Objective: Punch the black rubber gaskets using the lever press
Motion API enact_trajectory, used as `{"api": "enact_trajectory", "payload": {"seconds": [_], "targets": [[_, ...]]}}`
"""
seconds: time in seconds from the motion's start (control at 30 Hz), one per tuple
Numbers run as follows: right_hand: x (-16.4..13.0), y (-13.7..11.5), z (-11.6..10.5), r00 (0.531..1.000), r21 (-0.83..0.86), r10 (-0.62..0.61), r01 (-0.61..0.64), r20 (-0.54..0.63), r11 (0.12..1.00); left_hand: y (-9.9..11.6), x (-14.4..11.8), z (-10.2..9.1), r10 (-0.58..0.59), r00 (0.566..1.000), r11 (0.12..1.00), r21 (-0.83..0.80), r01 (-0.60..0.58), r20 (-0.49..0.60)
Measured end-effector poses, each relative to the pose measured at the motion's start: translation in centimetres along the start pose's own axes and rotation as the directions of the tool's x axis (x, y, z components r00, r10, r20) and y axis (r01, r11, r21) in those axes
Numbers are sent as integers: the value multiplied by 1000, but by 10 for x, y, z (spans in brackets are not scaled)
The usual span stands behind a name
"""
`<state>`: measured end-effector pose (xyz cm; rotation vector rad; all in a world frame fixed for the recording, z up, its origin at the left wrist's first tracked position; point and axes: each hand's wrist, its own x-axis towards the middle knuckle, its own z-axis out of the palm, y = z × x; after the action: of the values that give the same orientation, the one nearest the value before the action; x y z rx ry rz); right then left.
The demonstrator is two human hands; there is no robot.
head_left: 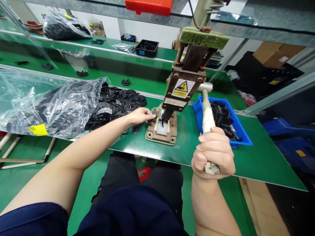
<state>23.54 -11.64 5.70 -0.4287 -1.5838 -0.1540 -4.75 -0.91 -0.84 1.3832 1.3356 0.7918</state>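
Two bare hands work at a small hand press (183, 82) mounted on a green bench (258, 157). The right hand (213, 153) is closed in a full fist around the press lever (207, 114), gripping its wrapped lower end; the lever runs from the fist up to the right side of the press head. The left hand (140, 115) lies just left of the press base plate (161, 132), fingers nearly closed, pinching a small flat black part (154, 113) whose free end points in under the ram. Whether the part already rests on the pale anvil insert cannot be told.

The press head carries a yellow triangular warning label (181, 88) facing the operator. Its top block is green and worn, with rusted guide posts below it.

Left of the press, a loose heap of flat black parts (115, 103) spreads across the bench, touching the left hand's far side. Further left of the press, a clear plastic bag (49, 105) holds more black parts and bears a yellow tag (38, 129).

Right of the press, just behind the lever, a blue bin (242, 136) contains black pieces. Behind the press, a raised green shelf (110, 44) carries a black tray (147, 48) and another filled bag (64, 26). Above the press, a red container (149, 6) sits on the upper rail.
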Motion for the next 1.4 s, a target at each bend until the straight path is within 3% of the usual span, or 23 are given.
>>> {"api": "enact_trajectory", "payload": {"seconds": [0.1,0.2,0.57,0.97,1.13,1.4], "targets": [[-1,1,0,1000,1,-6,6,-6,1000,3,-1,8,-48,997,986,-164,39,-54],[-1,1,0,1000,3,-4,4,6,1000,6,0,13,-55,998,970,-239,51,-7],[-3,5,2,999,-17,-9,8,-46,1000,13,13,12,95,990,995,-24,-92,105],[-5,4,-5,999,5,1,-1,34,1000,3,23,9,62,978,995,-93,-44,199],[-6,5,-5,1000,0,-8,8,3,1000,1,25,10,-3,985,993,-114,23,175],[-6,8,-4,999,-1,-24,24,-21,1000,15,32,11,-225,954,969,-54,241,200]]}}
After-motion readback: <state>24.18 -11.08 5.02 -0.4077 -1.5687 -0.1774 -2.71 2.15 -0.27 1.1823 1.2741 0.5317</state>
